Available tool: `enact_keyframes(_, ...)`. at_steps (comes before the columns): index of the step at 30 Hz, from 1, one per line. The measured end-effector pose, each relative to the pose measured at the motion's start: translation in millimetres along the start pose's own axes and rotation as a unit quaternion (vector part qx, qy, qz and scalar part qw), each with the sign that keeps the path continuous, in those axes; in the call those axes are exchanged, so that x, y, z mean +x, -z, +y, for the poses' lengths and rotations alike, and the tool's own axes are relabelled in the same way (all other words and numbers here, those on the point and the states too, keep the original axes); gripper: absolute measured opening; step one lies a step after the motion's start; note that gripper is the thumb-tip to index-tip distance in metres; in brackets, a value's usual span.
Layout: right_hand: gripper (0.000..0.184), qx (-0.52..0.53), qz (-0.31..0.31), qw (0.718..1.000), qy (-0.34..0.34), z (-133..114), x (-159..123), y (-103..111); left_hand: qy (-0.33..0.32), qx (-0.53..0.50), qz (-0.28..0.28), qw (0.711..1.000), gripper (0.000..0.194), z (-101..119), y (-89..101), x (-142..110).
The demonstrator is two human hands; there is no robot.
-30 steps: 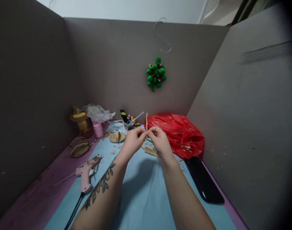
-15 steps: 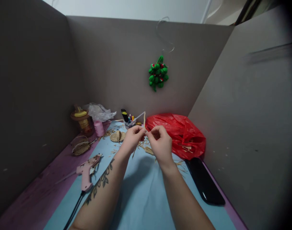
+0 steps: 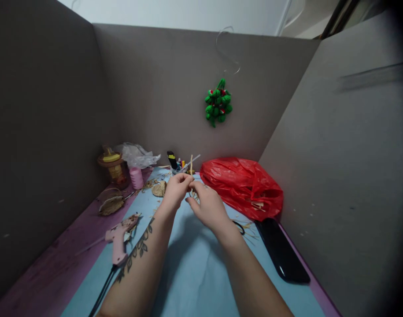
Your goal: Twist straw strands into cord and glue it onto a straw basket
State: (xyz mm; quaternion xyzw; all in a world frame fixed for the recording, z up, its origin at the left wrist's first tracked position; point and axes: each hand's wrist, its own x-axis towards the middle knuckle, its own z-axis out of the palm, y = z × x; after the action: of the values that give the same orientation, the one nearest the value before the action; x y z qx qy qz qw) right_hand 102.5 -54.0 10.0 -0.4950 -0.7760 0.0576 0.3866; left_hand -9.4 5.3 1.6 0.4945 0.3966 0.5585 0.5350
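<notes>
My left hand point(image 3: 179, 188) is closed in a pinch around a narrow pale straw strip point(image 3: 191, 164), whose free end stands up above the fingertips. My right hand point(image 3: 208, 204) reaches in from the right, its forefinger against the left fingertips and its thumb spread apart below. The strip's lower part is hidden behind the fingers. Just left of the hands lies a round woven straw piece point(image 3: 159, 189), partly covered by my left hand. Loose straw bits point(image 3: 250, 229) and the black loop of a tool handle point(image 3: 239, 227) show beside my right wrist.
A pink glue gun point(image 3: 118, 237) with a cord lies left of my forearm. Behind stand a pink thread spool point(image 3: 136, 178), a brown-lidded jar point(image 3: 115, 169) and a cup of pens point(image 3: 178, 169). A red plastic bag point(image 3: 244, 185) and a black phone-like slab point(image 3: 282, 251) occupy the right.
Both hands have shifted slightly left with the strip. My right hand has gone from a pinch to a spread thumb and forefinger. The black loop has come into view.
</notes>
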Motion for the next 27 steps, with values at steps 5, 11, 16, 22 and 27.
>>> enact_keyframes(5,0.012,0.191,0.085,0.973,-0.099,17,5,12,-0.027,0.013,-0.038,0.999,0.024,3,0.9,0)
enact_keyframes(11,0.02,0.329,0.107,0.925,-0.159,33,11,0,-0.05,0.025,-0.061,0.997,0.019,8,-10.9,-9)
enact_keyframes(16,0.014,0.338,0.123,0.922,-0.142,33,11,1,-0.039,0.019,-0.064,0.997,0.02,14,-13.1,-15)
enact_keyframes(22,0.012,0.394,0.134,0.896,-0.156,33,12,-5,-0.029,0.044,-0.055,0.997,0.019,13,-13.0,-14)
enact_keyframes(27,0.013,0.428,0.116,0.878,-0.182,34,14,-9,-0.055,0.1,-0.062,0.991,0.011,10,-12.9,-12)
